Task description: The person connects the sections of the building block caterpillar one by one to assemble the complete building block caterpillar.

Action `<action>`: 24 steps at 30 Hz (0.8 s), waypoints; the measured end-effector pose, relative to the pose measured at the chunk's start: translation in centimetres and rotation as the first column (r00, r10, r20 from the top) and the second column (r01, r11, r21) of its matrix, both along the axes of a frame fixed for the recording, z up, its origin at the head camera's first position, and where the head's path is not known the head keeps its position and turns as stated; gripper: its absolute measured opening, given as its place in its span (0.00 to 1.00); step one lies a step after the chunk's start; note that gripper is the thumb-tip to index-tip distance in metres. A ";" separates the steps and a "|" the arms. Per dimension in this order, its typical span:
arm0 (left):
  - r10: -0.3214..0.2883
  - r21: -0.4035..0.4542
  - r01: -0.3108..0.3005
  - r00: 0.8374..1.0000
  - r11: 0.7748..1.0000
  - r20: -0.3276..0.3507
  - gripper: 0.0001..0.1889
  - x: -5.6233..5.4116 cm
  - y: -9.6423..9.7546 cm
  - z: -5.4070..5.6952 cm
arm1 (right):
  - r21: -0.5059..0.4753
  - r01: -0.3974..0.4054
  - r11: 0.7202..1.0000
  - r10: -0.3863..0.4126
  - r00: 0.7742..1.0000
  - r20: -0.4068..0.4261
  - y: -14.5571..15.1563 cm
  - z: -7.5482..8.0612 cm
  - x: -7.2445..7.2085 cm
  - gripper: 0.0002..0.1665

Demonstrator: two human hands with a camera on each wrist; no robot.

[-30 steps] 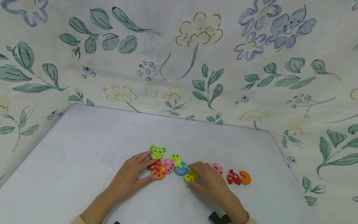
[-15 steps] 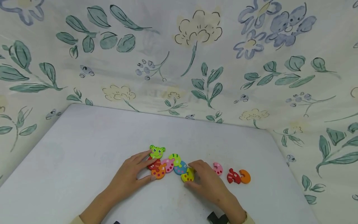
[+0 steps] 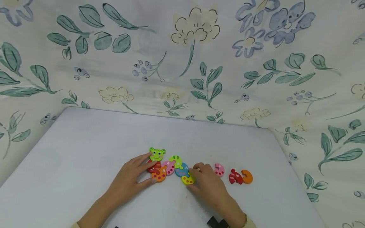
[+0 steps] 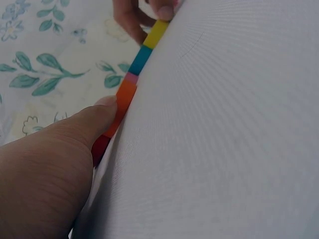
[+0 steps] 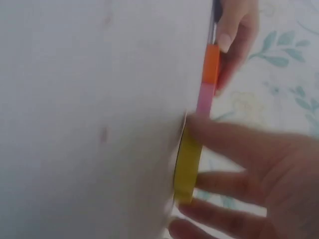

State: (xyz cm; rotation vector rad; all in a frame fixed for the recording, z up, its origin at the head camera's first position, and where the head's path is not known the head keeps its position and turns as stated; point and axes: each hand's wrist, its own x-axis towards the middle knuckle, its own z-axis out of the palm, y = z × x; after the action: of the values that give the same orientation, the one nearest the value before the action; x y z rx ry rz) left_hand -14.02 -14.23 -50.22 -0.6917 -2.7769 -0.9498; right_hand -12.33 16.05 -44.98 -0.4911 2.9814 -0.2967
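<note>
A row of linked caterpillar puzzle pieces lies on the white table, led by a green face piece (image 3: 157,155). Behind it come a red piece, an orange piece (image 3: 159,176), a pink piece (image 3: 169,168), a green striped piece (image 3: 176,161) and a blue piece (image 3: 182,171). My left hand (image 3: 129,175) holds the front of the row, fingers over the red piece and thumb against the orange edge. At the other end, my right hand (image 3: 209,185) pinches a yellow spotted piece (image 3: 187,180) that meets the blue one. Its fingers partly hide the yellow piece.
To the right lie a loose pink piece (image 3: 219,170), a red piece (image 3: 235,176) and an orange end piece (image 3: 247,176). A flower-patterned cloth (image 3: 159,63) rises behind the white table (image 3: 114,133) and along its sides.
My right hand has brought the yellow piece slightly left, up against the blue piece, and its fingers have shifted over it. The left hand keeps its hold. The head view has shifted slightly.
</note>
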 end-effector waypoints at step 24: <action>0.005 -0.002 -0.005 1.000 1.000 0.014 0.33 0.2 0.0 0.4 | 0.026 0.275 0.961 -0.273 0.930 0.247 11.2 4.0 -2.1 0.27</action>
State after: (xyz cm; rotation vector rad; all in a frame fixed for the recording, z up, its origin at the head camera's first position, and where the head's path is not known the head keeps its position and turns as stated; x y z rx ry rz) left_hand -13.84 -14.24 -49.85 -0.6806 -2.7905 -0.9550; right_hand -14.41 27.23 -41.00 -0.0285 2.7961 -0.3647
